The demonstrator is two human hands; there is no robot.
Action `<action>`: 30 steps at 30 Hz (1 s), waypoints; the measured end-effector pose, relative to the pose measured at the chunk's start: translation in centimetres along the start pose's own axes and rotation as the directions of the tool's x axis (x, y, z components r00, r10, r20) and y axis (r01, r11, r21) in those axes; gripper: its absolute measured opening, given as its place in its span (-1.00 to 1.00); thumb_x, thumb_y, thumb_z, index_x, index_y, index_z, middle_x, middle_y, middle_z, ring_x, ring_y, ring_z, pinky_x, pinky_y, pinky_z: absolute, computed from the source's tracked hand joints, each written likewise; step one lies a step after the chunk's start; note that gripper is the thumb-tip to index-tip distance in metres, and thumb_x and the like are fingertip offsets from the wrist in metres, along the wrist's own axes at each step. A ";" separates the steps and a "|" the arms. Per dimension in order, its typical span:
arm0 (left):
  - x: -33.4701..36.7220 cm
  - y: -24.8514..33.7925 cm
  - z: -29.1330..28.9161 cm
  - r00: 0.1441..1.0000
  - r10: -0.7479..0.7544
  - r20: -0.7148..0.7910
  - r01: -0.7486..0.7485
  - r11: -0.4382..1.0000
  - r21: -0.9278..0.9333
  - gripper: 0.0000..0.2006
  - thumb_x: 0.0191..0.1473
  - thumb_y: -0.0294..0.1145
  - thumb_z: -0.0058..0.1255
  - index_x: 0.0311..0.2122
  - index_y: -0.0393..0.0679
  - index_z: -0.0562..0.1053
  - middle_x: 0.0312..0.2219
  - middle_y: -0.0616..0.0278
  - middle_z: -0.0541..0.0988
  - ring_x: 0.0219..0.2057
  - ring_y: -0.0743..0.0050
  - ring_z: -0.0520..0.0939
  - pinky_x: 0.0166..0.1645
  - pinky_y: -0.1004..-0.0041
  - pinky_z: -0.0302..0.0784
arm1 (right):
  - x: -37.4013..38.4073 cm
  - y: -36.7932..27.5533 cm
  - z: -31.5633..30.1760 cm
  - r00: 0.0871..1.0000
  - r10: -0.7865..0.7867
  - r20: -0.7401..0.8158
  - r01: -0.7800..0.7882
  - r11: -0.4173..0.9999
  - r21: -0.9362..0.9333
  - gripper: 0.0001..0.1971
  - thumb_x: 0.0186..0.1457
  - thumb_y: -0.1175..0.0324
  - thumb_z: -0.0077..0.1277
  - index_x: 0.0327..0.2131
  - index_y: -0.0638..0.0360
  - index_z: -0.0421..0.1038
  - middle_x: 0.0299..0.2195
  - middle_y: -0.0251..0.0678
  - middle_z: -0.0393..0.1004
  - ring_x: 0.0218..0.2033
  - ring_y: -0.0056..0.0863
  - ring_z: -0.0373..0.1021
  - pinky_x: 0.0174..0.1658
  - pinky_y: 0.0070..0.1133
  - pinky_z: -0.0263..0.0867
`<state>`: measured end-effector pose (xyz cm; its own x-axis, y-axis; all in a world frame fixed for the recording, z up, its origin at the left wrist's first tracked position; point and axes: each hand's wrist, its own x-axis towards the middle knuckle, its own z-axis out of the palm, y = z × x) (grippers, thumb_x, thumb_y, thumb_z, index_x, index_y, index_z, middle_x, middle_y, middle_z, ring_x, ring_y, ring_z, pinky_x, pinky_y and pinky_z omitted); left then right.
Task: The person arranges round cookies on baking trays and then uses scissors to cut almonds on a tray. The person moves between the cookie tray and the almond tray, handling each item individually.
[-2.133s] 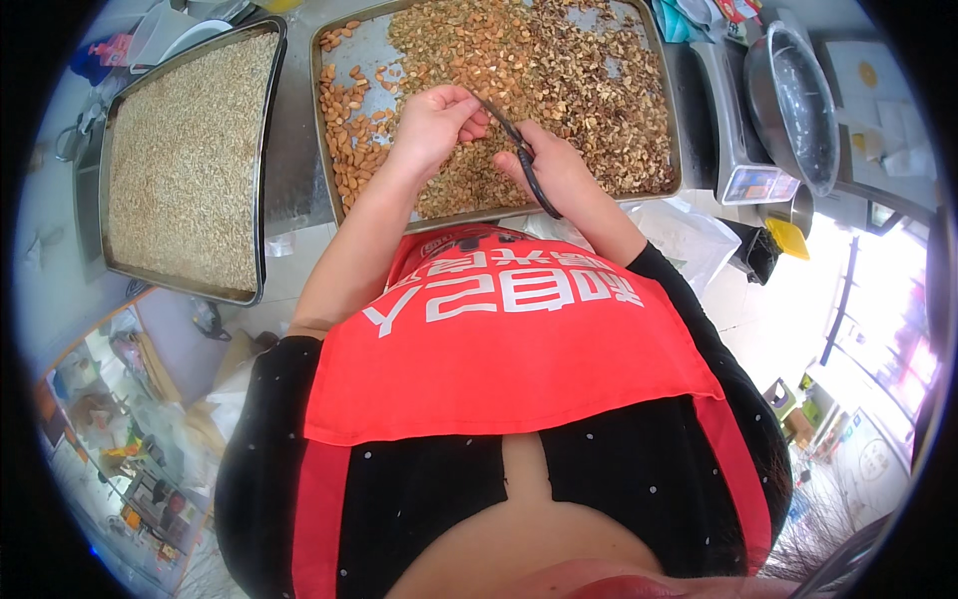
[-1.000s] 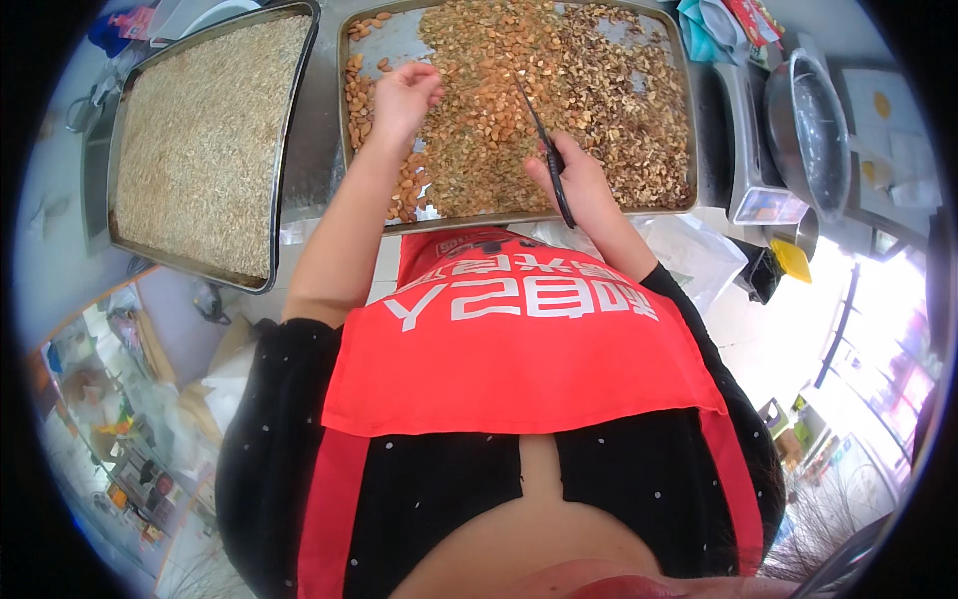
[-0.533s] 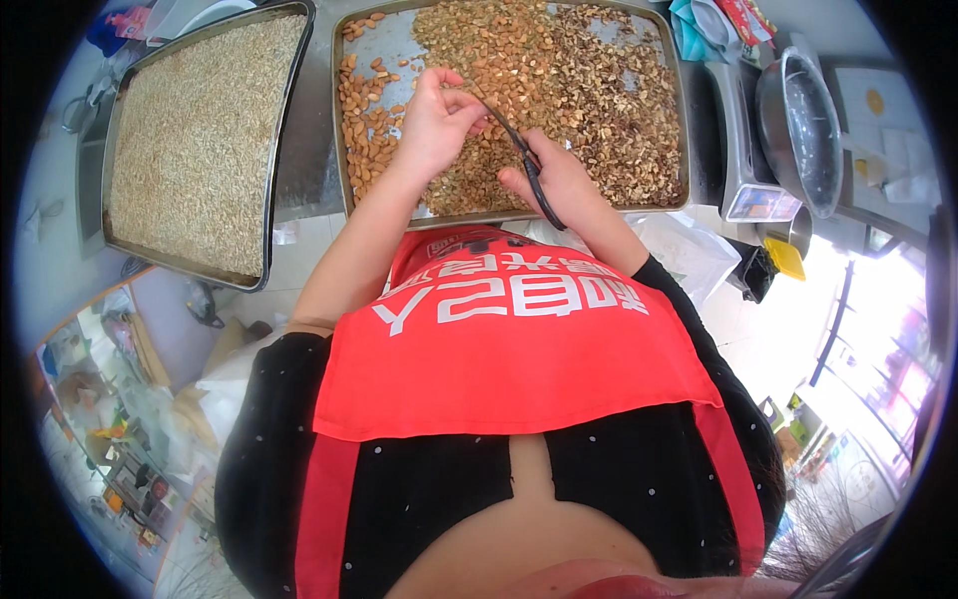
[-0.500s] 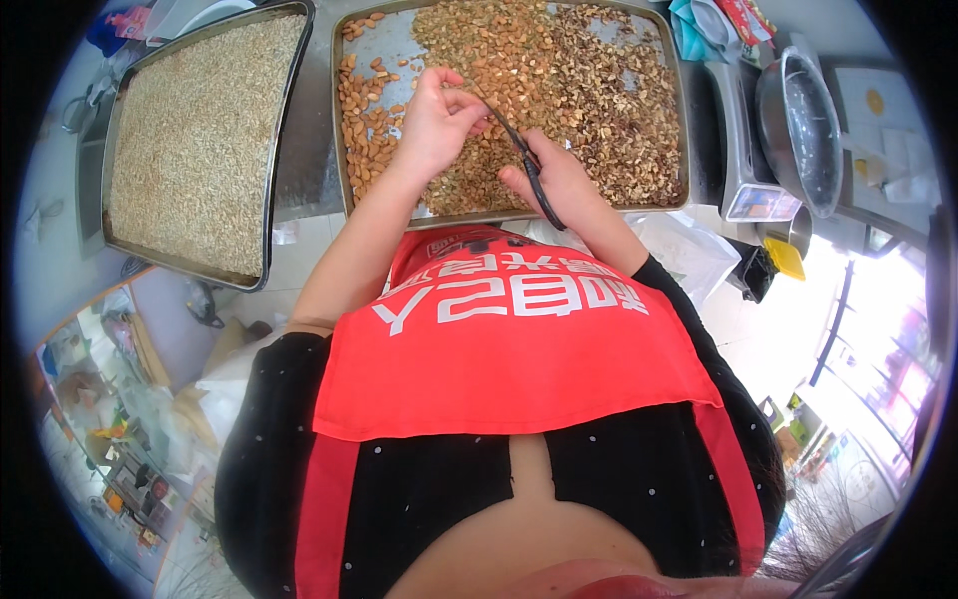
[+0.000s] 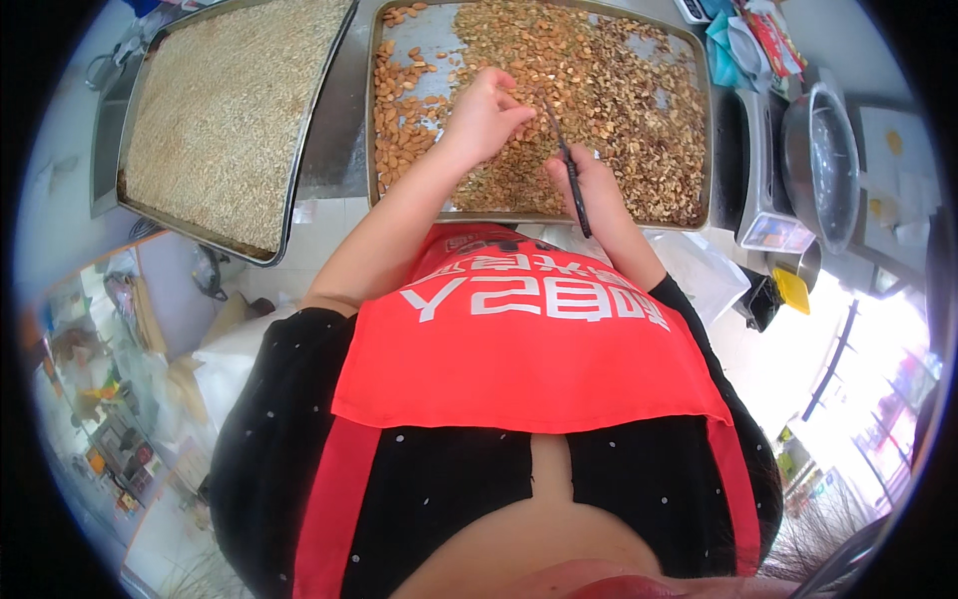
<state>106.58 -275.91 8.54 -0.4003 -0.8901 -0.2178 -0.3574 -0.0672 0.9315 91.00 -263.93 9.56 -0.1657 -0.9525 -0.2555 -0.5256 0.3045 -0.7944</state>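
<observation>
My right hand grips a slim black-handled blade tool. Its narrow blade points away from me over the tray; I cannot tell whether it is a knife or scissors. Left of the blade, my left hand is closed in a pinch, fingertips close to the blade. Whatever small piece it holds is too small to make out. Beneath both hands lies a metal baking tray with whole almonds at its left, chopped nuts and seeds in the middle, and walnut pieces at right.
A second dark-rimmed tray of pale oat-like flakes stands at the left. On the right are a scale, a steel bowl and some bags. A yellow object sits lower, beyond my right arm.
The whole view has shifted, so the trays appear further right. The tool now stands more upright in my right hand. My left hand stays pinched close to the blade.
</observation>
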 end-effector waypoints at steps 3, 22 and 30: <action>2.9 -2.4 -2.2 0.991 0.116 -0.068 -0.080 0.915 0.396 -0.75 0.00 -0.34 0.06 -0.21 -0.20 0.39 -0.41 0.10 0.54 -0.29 0.12 0.54 -0.20 0.31 0.47 | 0.3 0.7 -0.1 0.996 -0.008 -0.089 0.010 1.000 0.021 -0.70 0.03 0.15 0.08 -0.37 0.21 0.34 -0.63 -0.13 0.41 -0.59 -0.22 0.37 -0.47 -0.44 0.27; 8.0 -11.0 -9.6 0.960 0.235 -0.151 -0.006 0.557 0.831 -0.83 0.16 -0.29 -0.23 -0.26 -0.13 0.34 -0.29 0.05 0.42 -0.26 0.04 0.50 -0.21 0.15 0.42 | -0.7 1.0 0.1 0.999 0.030 -0.030 -0.028 0.998 0.053 -0.67 0.03 0.16 0.09 -0.28 0.22 0.35 -0.57 -0.15 0.46 -0.52 -0.34 0.43 -0.40 -0.50 0.32; 7.5 -12.9 -11.9 0.979 -0.039 0.199 0.203 0.203 -0.958 -0.72 0.23 -0.25 -0.32 -0.14 -0.24 0.33 -0.39 0.19 0.39 -0.52 0.47 0.36 -0.54 0.59 0.33 | -0.6 1.0 0.2 1.000 0.015 -0.019 -0.013 0.997 0.077 -0.68 0.04 0.16 0.09 -0.29 0.24 0.35 -0.57 -0.21 0.46 -0.53 -0.45 0.40 -0.42 -0.55 0.30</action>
<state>118.20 -287.11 -1.65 -0.5459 -0.7791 -0.3081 0.6545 -0.6261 0.4237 90.77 -263.01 8.77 -0.1895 -0.9478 -0.2563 -0.4580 0.3163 -0.8308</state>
